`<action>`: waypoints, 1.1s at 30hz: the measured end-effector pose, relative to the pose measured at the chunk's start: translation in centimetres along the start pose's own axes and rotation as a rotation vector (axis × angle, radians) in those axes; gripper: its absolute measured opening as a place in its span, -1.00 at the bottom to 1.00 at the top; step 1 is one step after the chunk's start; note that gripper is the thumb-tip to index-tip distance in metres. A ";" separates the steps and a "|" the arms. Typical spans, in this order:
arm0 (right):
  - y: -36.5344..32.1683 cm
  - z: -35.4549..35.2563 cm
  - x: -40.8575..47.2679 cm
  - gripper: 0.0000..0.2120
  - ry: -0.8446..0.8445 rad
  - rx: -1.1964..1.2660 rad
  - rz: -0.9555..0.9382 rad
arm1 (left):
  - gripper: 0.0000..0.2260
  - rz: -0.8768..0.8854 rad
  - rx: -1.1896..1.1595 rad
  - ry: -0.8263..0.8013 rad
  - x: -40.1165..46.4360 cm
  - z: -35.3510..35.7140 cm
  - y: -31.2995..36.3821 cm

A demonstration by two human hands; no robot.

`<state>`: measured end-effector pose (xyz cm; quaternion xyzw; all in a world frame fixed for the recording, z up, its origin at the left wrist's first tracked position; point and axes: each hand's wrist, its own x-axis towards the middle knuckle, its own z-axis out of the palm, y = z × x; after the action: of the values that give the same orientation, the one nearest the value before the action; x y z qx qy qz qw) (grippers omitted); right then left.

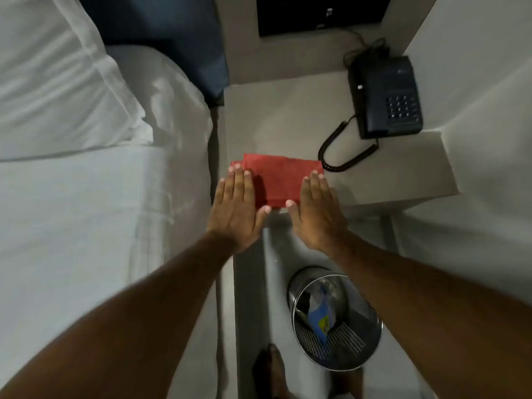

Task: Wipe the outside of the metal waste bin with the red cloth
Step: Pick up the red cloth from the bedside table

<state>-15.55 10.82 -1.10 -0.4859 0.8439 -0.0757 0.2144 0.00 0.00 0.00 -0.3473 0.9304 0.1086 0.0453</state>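
A folded red cloth (280, 180) lies flat at the front edge of a grey bedside table (276, 116). My left hand (237, 208) rests palm down on the cloth's left end, fingers straight and together. My right hand (315, 210) lies palm down on its right end the same way. Neither hand grips anything. Below the table, on the floor, stands the round metal waste bin (354, 349) with a perforated wall. It holds a blue packet and some dark rubbish. My right forearm passes just above the bin's right side.
A dark telephone (385, 97) with a coiled cord (342, 151) sits at the table's right rear. A bed with white sheets (100, 211) and a pillow (51, 82) fills the left. A white wall (483, 82) is on the right. My bare foot (273, 370) stands beside the bin.
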 end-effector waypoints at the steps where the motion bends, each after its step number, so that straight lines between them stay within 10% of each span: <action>1: 0.3 0.8 0.4 -0.31 0.011 0.010 0.014 | -0.25 -0.014 -0.006 -0.003 0.5 0.6 -0.1; 9: 2.0 0.6 1.6 -0.67 0.125 0.152 -0.017 | -0.13 -0.376 -0.619 -0.059 4.9 1.2 0.0; 13: 1.2 -0.6 4.2 -0.57 0.205 0.444 0.385 | 0.02 -0.474 -0.673 -0.058 6.3 1.2 0.5; 18: 0.9 -1.2 6.8 -0.65 0.105 1.004 0.743 | -0.43 -0.585 -1.007 -0.102 6.6 1.3 0.5; 23: 2.2 -3.0 3.1 -0.88 0.061 1.295 0.647 | -0.70 -0.586 -1.357 -0.118 3.5 0.3 1.3; 33: 6.6 -6.5 -13.1 -0.54 -0.097 2.104 0.393 | -0.61 -0.466 -1.630 -0.389 -8.9 -2.4 9.9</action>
<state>-17.88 24.93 6.26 0.0851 0.4086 -0.7101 0.5671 0.16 12.39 5.44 -0.4285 0.4434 0.7863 -0.0384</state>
